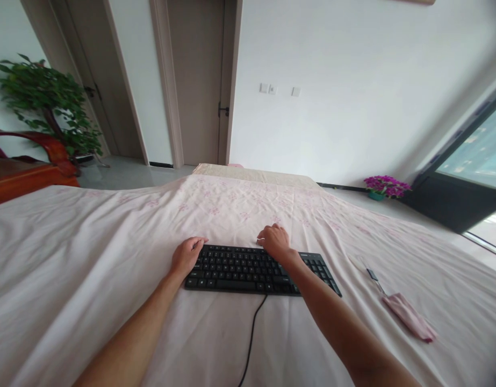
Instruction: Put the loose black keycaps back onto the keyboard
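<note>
A black keyboard (235, 269) lies flat on the pale pink cloth, its cable (252, 328) running toward me from the near edge. My left hand (187, 254) is closed around the keyboard's upper left corner, thumb along the far edge. My right hand (275, 241) is over the keyboard's far edge, right of the middle, with its fingers bent and closed. Something small, thin and white (260, 239) shows at those fingertips; its kind is too small to tell. My right forearm covers part of the keys on the right.
Right of the keyboard, a folded pink cloth (409, 317) lies beside a thin tool with a dark middle piece (372, 275). The wrinkled bedsheet-like cover (110, 258) spreads all around. Beyond are a wooden chair (50, 156), a leafy plant (46, 102), doors and purple flowers (387, 185).
</note>
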A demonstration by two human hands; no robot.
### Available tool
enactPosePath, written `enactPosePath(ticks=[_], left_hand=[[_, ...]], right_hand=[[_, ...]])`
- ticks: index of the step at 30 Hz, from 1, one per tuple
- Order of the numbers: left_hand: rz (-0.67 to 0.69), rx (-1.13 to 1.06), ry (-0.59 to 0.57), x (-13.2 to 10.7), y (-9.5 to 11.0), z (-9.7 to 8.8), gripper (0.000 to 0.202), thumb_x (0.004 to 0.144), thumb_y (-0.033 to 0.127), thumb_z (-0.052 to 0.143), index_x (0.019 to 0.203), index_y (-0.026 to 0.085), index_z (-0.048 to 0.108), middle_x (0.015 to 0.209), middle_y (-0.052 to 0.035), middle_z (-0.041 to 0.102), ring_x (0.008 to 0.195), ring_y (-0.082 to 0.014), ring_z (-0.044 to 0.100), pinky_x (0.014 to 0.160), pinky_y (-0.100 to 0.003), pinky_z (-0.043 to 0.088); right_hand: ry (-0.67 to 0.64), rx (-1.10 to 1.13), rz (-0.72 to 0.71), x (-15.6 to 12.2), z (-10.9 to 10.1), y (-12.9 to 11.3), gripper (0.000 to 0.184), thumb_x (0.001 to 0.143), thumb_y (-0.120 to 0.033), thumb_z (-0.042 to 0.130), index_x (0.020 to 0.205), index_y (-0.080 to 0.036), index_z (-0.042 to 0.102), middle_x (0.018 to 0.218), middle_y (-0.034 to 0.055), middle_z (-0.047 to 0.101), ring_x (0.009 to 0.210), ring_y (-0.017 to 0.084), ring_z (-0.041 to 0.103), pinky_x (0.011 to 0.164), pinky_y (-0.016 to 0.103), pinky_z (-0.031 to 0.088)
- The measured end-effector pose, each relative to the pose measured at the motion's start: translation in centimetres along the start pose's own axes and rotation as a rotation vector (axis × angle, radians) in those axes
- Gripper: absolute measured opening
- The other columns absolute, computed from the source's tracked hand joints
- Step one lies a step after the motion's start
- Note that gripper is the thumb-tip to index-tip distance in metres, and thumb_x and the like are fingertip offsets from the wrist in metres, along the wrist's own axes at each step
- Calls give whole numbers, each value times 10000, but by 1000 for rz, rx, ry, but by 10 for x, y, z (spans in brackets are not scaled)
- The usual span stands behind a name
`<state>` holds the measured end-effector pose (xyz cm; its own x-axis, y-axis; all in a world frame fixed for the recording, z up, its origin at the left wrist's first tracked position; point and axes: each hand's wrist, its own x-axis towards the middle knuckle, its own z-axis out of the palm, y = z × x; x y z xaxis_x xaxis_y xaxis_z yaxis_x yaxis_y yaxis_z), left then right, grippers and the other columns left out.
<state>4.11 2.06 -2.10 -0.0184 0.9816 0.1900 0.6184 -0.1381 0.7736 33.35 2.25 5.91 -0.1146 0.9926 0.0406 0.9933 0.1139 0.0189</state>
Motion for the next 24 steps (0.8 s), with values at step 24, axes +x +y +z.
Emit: enactPosePath(ticks=[24], left_hand=[[6,1,15,0,3,-1,324,858,382,443,1007,282,713,1078,10,707,1029,-195,625,902,-287,456]], right_hand=[[-11,49,-147,11,5,-26,220,828,-178,565,949,-226,742,1011,73,699,1008,212,587,841,277,391]])
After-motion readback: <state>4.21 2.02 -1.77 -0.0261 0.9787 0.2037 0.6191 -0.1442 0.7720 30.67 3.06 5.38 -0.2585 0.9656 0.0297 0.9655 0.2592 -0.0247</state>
